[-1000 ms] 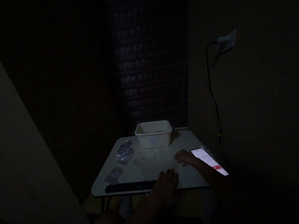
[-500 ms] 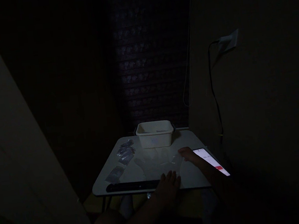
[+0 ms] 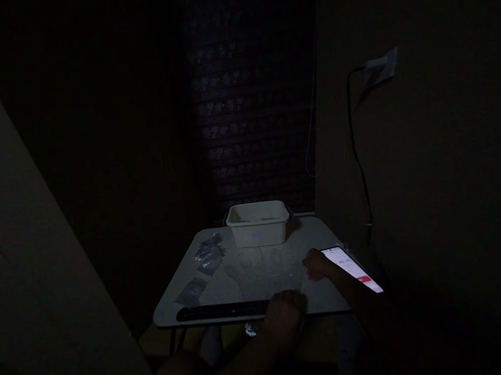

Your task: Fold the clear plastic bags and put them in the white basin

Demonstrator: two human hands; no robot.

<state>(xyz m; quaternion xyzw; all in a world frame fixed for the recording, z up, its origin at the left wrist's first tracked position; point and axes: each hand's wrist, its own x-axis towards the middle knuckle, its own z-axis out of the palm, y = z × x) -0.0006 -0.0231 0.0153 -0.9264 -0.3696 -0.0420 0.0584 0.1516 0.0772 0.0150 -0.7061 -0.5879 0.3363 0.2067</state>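
My left hand is at the near edge of the small white table, its fingers curled down by the right end of a black bar. Further right, my right hand is closed beside a lit phone. Faint, see-through glints like thin clear plastic show between the two hands. In the dim light I cannot make out what either hand grips. Several small clear packets lie on the left side of the table, and one more packet lies nearer.
A white plastic tub stands at the table's far edge, with something pale inside. On the right wall, a black cord hangs from a plugged socket. Behind the table hangs a dark patterned blind.
The fingers of my left hand, flat and spread before, have curled in. My right hand has closed more and shifted slightly nearer. The tub, packets and phone stay in place.
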